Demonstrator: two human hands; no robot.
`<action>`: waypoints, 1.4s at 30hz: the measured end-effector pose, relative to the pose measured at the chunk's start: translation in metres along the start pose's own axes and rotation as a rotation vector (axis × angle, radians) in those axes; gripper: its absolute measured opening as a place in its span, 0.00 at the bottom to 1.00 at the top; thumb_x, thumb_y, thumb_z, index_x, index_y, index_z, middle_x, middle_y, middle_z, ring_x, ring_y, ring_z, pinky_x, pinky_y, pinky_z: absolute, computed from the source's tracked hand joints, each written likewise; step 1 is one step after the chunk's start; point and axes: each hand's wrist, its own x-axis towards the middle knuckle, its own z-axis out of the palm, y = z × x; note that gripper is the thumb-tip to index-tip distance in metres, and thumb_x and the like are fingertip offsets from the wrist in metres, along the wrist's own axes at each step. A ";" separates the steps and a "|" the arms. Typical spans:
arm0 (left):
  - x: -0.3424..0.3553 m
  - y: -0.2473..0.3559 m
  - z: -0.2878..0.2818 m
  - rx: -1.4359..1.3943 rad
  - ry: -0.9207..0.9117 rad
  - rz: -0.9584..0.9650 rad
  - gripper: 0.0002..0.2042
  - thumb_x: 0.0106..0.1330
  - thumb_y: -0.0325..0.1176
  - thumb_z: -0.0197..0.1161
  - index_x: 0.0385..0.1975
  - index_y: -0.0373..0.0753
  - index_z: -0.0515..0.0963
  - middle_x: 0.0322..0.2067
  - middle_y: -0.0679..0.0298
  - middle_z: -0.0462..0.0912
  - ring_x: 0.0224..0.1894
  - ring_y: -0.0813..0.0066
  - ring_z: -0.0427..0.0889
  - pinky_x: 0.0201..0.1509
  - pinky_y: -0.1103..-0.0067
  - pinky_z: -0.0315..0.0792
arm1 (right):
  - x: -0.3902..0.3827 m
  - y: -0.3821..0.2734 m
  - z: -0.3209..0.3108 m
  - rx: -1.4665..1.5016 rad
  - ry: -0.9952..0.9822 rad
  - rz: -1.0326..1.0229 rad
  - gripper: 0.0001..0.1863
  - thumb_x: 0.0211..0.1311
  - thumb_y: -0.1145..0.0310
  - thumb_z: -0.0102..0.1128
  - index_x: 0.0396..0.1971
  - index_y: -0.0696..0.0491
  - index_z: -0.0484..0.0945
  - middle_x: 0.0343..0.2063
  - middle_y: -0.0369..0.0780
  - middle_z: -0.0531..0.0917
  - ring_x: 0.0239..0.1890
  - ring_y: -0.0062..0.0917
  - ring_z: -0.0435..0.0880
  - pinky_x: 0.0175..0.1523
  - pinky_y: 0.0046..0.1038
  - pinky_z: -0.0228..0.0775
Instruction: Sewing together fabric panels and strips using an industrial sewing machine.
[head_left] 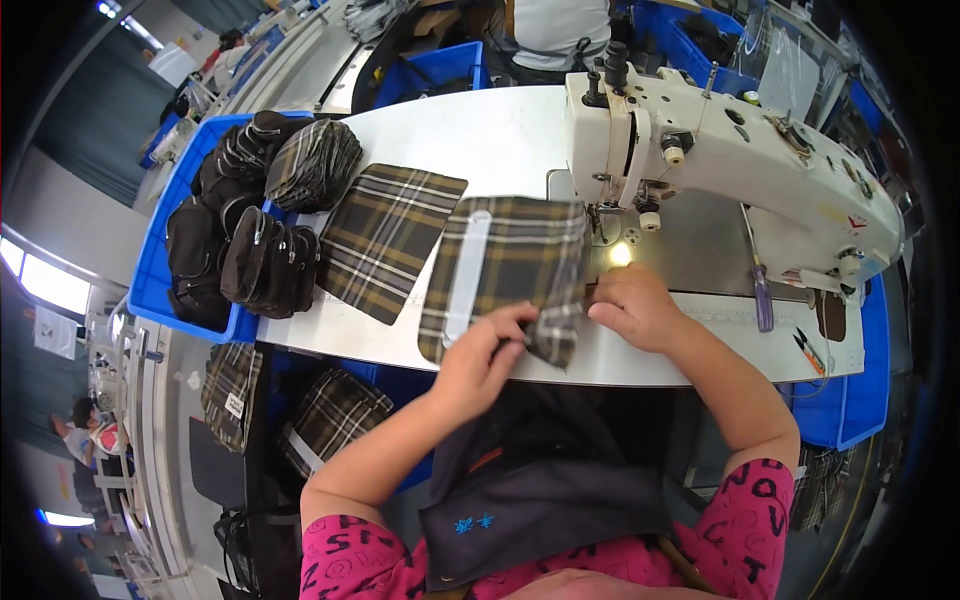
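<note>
A plaid fabric panel [515, 260] in brown, grey and white, with a pale strip [468, 275] along its left part, lies before the sewing machine [740, 150]. My left hand [485, 355] pinches its near edge, where the cloth is bunched and slightly raised. Close to the panel's right edge, below the lit needle area, my right hand [638, 308] has its fingers curled together; whatever they hold is hidden. Left of this panel, a second plaid piece [390, 240] lies flat on the white table [470, 125].
At the left stands a blue bin [150, 270] with several black pouches [265, 260] and a stack of plaid pieces [315, 165]. A purple-handled screwdriver [762, 298] and small snips [810, 352] lie at the right. More plaid pieces [340, 410] sit below the table edge.
</note>
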 end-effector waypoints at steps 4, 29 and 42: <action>-0.034 0.024 0.020 0.049 -0.224 0.169 0.09 0.67 0.23 0.66 0.42 0.39 0.75 0.60 0.53 0.81 0.64 0.48 0.79 0.62 0.64 0.76 | -0.011 -0.058 -0.006 0.611 -0.126 0.395 0.22 0.74 0.55 0.59 0.46 0.62 0.84 0.39 0.42 0.89 0.39 0.29 0.84 0.48 0.35 0.76; 0.021 -0.110 -0.080 0.606 0.045 -0.126 0.21 0.80 0.40 0.57 0.67 0.37 0.74 0.72 0.50 0.69 0.75 0.51 0.67 0.75 0.63 0.62 | -0.629 -0.049 0.050 1.014 2.023 1.272 0.23 0.69 0.67 0.67 0.61 0.54 0.77 0.60 0.44 0.82 0.57 0.40 0.84 0.63 0.46 0.77; 0.009 -0.127 -0.132 0.420 0.193 -0.231 0.05 0.67 0.28 0.69 0.36 0.34 0.82 0.30 0.63 0.82 0.34 0.75 0.78 0.41 0.75 0.74 | -0.697 0.018 0.059 -0.604 1.455 1.612 0.28 0.67 0.63 0.63 0.66 0.57 0.76 0.50 0.47 0.86 0.48 0.36 0.85 0.58 0.35 0.75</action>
